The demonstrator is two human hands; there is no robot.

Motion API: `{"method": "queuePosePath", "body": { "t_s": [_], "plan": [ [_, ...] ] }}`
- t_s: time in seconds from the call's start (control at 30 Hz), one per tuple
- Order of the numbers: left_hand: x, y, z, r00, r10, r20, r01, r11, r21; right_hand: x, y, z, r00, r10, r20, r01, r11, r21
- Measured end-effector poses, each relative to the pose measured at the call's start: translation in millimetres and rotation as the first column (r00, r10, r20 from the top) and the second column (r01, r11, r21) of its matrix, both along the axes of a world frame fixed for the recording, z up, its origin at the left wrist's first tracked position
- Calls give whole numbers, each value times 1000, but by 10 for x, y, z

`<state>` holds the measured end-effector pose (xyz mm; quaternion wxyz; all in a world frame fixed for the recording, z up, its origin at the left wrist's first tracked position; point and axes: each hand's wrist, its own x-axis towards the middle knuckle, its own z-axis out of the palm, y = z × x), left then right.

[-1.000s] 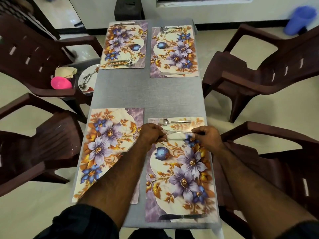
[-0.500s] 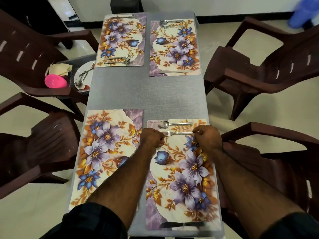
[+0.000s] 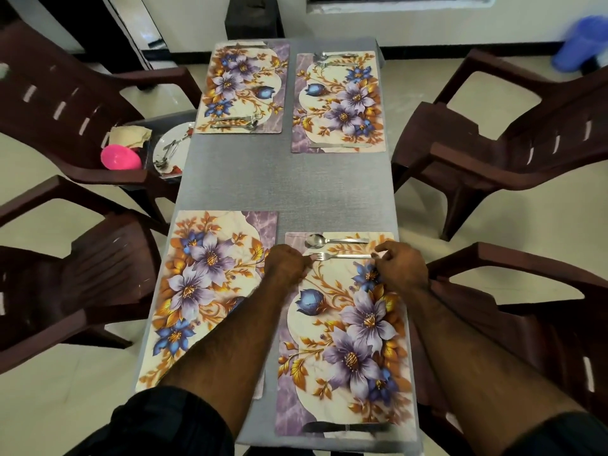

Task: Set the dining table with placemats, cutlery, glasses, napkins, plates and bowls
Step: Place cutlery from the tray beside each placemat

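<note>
On the grey table (image 3: 286, 179) lie several floral placemats. The near right placemat (image 3: 345, 340) carries a spoon (image 3: 335, 240) at its far edge and a knife (image 3: 342, 426) at its near edge. Just below the spoon and parallel to it lies a fork (image 3: 342, 256). My left hand (image 3: 286, 264) has its curled fingers on the fork's tines end. My right hand (image 3: 399, 268) pinches the handle end. The near left placemat (image 3: 210, 291) is bare. The far left placemat (image 3: 243, 87) and far right placemat (image 3: 339, 103) both hold cutlery.
Left of the table, a low stand holds a white plate (image 3: 171, 149) with loose cutlery, a pink bowl (image 3: 120, 157) and folded napkins (image 3: 130, 136). Brown plastic chairs (image 3: 493, 153) stand on both sides. A black stool (image 3: 253, 16) is at the far end and a blue bin (image 3: 582, 44) far right.
The fork has settled flat on the near right placemat, below the spoon. Both hands stay at its two ends and have barely moved.
</note>
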<state>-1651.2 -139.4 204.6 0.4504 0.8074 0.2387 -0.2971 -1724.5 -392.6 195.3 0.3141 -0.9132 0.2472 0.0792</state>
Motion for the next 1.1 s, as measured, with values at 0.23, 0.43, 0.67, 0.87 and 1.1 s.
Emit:
{"method": "queuePosePath", "body": {
  "t_s": [0.23, 0.43, 0.67, 0.87, 1.1],
  "plan": [
    [-787, 410, 301, 909, -308, 281, 298, 951, 81, -599, 328, 179, 975, 215, 61, -214, 977, -20],
    [-1810, 1009, 598, 917, -146, 370, 156, 988, 3, -1184, 953, 297, 882, 458, 115, -450, 889, -87],
    [-3076, 1992, 591, 945, -38, 324, 21, 998, 57, -2036, 1902, 311, 632, 774, 40, -735, 616, -283],
    [-4269, 3308, 356, 959, 136, 250, -175, 974, 142, -2490, 3050, 380, 424, 902, 80, -870, 430, -241],
    [-5905, 5055, 101, 886, 428, 178, -453, 880, 141, -2843, 4621, 98, 287, 952, -106, -954, 274, -124]
  ]
}}
